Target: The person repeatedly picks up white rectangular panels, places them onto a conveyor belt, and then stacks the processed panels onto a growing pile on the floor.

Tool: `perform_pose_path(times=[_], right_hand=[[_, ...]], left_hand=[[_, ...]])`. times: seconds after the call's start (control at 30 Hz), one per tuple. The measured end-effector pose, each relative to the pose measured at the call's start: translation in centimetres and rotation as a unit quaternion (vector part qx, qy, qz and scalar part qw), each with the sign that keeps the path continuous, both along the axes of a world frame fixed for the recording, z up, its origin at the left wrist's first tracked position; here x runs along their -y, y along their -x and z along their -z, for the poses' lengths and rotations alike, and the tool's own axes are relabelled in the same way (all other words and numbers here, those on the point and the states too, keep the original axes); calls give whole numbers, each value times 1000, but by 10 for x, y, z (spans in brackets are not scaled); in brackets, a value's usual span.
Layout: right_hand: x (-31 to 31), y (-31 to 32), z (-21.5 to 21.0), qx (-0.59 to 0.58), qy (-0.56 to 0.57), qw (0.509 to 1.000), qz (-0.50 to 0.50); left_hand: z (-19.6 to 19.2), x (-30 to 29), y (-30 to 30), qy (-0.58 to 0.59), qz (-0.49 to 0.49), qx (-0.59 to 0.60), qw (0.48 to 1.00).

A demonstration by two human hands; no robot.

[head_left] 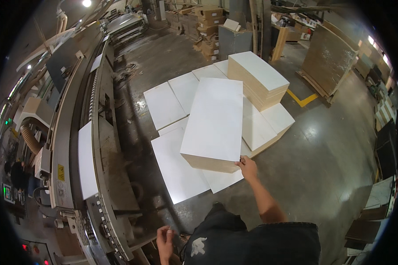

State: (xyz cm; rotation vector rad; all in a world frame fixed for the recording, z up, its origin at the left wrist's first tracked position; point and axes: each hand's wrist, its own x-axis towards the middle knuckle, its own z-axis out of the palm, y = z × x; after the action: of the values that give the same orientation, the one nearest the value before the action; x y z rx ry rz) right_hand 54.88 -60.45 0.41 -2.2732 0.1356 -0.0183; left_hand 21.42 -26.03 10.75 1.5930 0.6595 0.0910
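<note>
Head view, left to right: long machine (64, 137) with white panel (86, 163) aboard, left hand (164, 243) down low with loosely curled fingers, board piles (174, 159) under a tall white-topped stack (214, 121), right hand (247, 168) at its near right corner, can't tell if actually pinching.

Right hand (246, 168) at the near right corner of the tall white-topped panel stack (214, 119); can't tell if it's gripping. Left hand (165, 242) low, fingers loosely half-curled, between the long machine (102, 161) and the dark clothing (265, 243). Tall stack sits skewed on lower white panels (170, 161); second stack (261, 73) behind it, to the right. White panel (87, 159) in machine. Yellow floor marking (304, 101) right of stacks. Cartons (210, 20) at back.
</note>
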Motion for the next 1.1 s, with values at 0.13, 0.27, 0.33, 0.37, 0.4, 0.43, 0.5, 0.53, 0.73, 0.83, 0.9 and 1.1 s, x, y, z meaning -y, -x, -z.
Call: perform_pose_path(times=[0.13, 0.27, 0.33, 0.37, 0.4, 0.43, 0.5, 0.53, 0.73, 0.83, 0.9, 1.1], right_hand=[[11, -4, -5, -7, -24, 1000, -9], [31, -26, 11, -75, -182, 980, -10], [30, -34, 1, -164, -278, 946, 11], [31, -42, 6, -148, -226, 963, 13], [31, -50, 16, -131, -173, 976, 18], [29, -56, 26, -116, -121, 986, 19], [33, -56, 28, -126, -151, 980, 4], [34, -54, 31, -133, -164, 977, -8], [46, 20, 53, -188, -81, 973, -103], [31, 103, 60, -193, -174, 955, -143], [13, 142, 61, -257, -263, 917, -153], [-13, 179, 6, -353, -358, 864, -27]], left_hand=[[0, 36, -27, -7, 32, -37, 999], [1, 56, -41, -19, 31, -25, 999], [-5, 63, -50, 23, 21, -29, 999], [-8, 69, -59, 46, 22, -28, 998], [-3, 72, -69, 80, 36, -20, 996], [8, 71, -77, 113, 43, -14, 993], [27, 74, -101, 172, 56, -11, 984], [35, 80, -112, 214, 25, -23, 976], [60, 125, -163, 352, -39, -104, 930], [82, 144, -167, 382, -59, -128, 913], [84, 152, -161, 370, -98, -129, 915], [114, 111, -106, 206, -165, -154, 952]])
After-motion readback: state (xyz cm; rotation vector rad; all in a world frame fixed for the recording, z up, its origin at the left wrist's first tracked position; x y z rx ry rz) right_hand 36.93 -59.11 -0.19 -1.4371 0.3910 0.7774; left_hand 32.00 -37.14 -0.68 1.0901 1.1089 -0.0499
